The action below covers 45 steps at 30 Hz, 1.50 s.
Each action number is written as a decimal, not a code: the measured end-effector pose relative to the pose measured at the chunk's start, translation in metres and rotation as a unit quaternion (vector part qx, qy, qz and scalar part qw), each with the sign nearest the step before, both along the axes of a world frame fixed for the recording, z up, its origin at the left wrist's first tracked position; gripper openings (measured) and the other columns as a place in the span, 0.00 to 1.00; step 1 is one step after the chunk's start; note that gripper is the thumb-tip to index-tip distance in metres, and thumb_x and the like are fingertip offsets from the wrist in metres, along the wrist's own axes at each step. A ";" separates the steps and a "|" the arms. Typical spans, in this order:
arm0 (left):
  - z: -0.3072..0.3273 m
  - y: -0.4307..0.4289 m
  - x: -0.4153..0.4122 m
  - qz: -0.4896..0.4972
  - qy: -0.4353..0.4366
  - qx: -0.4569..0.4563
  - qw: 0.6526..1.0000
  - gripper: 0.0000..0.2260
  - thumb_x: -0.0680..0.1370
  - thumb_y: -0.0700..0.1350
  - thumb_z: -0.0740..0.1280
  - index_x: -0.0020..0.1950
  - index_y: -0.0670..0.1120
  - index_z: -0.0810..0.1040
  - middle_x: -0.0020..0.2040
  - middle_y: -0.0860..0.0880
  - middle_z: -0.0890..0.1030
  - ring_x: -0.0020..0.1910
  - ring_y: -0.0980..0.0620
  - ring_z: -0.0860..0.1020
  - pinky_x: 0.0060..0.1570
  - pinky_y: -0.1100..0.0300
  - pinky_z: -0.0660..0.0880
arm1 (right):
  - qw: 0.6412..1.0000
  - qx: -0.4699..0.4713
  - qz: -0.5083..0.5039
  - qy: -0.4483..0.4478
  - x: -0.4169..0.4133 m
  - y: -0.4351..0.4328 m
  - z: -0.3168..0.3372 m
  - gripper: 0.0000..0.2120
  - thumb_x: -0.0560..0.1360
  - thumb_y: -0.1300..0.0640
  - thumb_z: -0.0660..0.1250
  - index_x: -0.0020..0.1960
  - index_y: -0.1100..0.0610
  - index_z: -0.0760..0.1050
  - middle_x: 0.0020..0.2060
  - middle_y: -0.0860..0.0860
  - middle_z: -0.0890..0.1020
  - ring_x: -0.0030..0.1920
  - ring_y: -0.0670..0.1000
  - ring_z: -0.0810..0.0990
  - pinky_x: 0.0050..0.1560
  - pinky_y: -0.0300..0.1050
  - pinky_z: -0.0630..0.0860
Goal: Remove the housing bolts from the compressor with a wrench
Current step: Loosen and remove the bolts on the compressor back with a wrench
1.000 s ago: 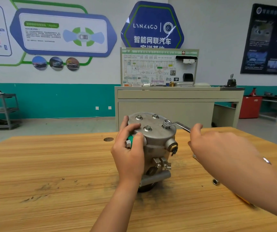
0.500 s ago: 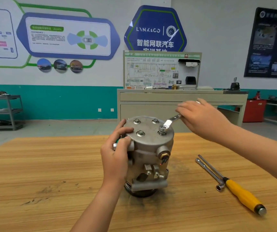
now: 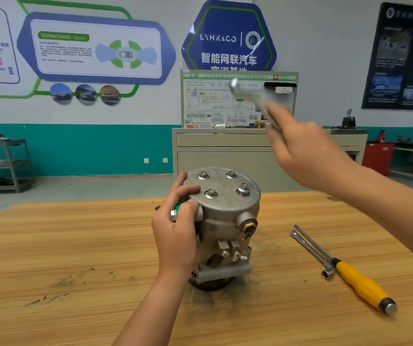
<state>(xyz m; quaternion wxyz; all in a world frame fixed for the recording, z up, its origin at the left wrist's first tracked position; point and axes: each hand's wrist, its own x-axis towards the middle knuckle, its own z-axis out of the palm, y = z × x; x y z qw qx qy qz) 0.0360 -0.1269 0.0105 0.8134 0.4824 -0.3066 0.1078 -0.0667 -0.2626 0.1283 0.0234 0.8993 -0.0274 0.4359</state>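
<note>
- Shelf rack: far left by the wall, well apart from the work.
- Table: wood top, scuffed at near left. Wide room left of the compressor; the far edge runs just behind it.
- Left hand: fingers curled over the cap rim and down the side, clamped on the compressor, with a green-capped fitting showing between them. Likely bracing so the body won't spin when the wrench pulls.
- Compressor: stands on end at mid-table, round base down and flat cap up, so the bolt heads face up for easy reach.
- Bolts: four in view on the cap, all in their holes. The front-right one seems to sit a bit higher, maybe loosened, not sure. Can't tell if the fingers hide another.
- Wrench: up in the air and blurred, well above and right of the cap, touching no bolt.
- Right hand: fingers closed round the wrench shank; blur hides how they lie. Probably mid-reset for another bite on a bolt. Open air over the cap, nothing in the way.
- Bent socket bar and yellow-handled tool: flat on the table, side by side, right of the compressor and apart from it. They sit below any wrench swing, so they shouldn't snag.
</note>
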 end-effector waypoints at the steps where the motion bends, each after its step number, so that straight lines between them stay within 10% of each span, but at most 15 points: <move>1: 0.000 -0.001 -0.001 0.003 -0.002 -0.005 1.000 0.10 0.67 0.44 0.59 0.39 0.52 0.80 0.56 0.64 0.77 0.55 0.72 0.74 0.51 0.74 0.70 | 0.997 -0.040 -0.044 0.053 -0.018 0.010 -0.009 0.21 0.79 0.54 0.50 0.71 0.52 0.57 0.22 0.48 0.69 0.20 0.47 0.66 0.22 0.40 0.59; 8: -0.003 -0.001 -0.004 0.006 0.005 -0.028 1.000 0.10 0.67 0.43 0.60 0.40 0.51 0.80 0.57 0.62 0.76 0.57 0.70 0.73 0.49 0.77 0.69 | 0.925 -0.174 -0.269 0.205 -0.063 0.025 -0.043 0.31 0.80 0.54 0.49 0.67 0.47 0.26 0.25 0.47 0.67 0.24 0.44 0.64 0.22 0.38 0.60; 21: -0.008 -0.002 -0.010 0.023 0.012 -0.021 0.999 0.10 0.67 0.44 0.60 0.41 0.53 0.80 0.61 0.59 0.75 0.62 0.67 0.71 0.53 0.73 0.68 | 0.877 -0.240 -0.304 0.284 -0.042 0.048 -0.045 0.34 0.75 0.68 0.54 0.74 0.62 0.38 0.26 0.51 0.61 0.23 0.51 0.59 0.20 0.43 0.55; 28: 0.001 0.004 0.004 -0.003 0.000 -0.006 1.000 0.11 0.67 0.44 0.59 0.42 0.50 0.80 0.58 0.59 0.77 0.58 0.71 0.73 0.56 0.72 0.70 | 0.948 -0.248 -0.182 0.085 -0.050 -0.014 -0.060 0.19 0.78 0.53 0.54 0.57 0.63 0.78 0.23 0.54 0.73 0.19 0.53 0.70 0.17 0.41 0.66; 31: 0.001 0.004 0.003 0.004 -0.001 -0.009 1.000 0.11 0.67 0.43 0.59 0.41 0.50 0.80 0.59 0.57 0.78 0.57 0.70 0.74 0.55 0.70 0.71 | 0.957 -0.262 -0.122 -0.003 -0.020 -0.044 -0.060 0.15 0.75 0.58 0.62 0.54 0.68 0.78 0.33 0.60 0.81 0.31 0.57 0.81 0.36 0.55 0.79; 37: 0.003 -0.004 0.000 0.007 -0.004 0.014 1.000 0.10 0.66 0.44 0.60 0.39 0.51 0.80 0.58 0.61 0.77 0.56 0.73 0.73 0.56 0.66 0.70 | 0.971 -0.223 0.011 0.081 0.070 -0.039 -0.019 0.16 0.78 0.62 0.59 0.62 0.68 0.72 0.61 0.63 0.75 0.59 0.62 0.76 0.53 0.56 0.75; 45: 0.007 -0.004 0.006 -0.003 -0.004 0.008 1.000 0.11 0.66 0.44 0.59 0.39 0.50 0.80 0.58 0.55 0.79 0.57 0.69 0.74 0.55 0.71 0.70 | 0.991 0.099 -0.011 -0.090 0.020 -0.033 -0.010 0.11 0.81 0.58 0.52 0.59 0.61 0.68 0.30 0.52 0.75 0.31 0.56 0.77 0.32 0.55 0.73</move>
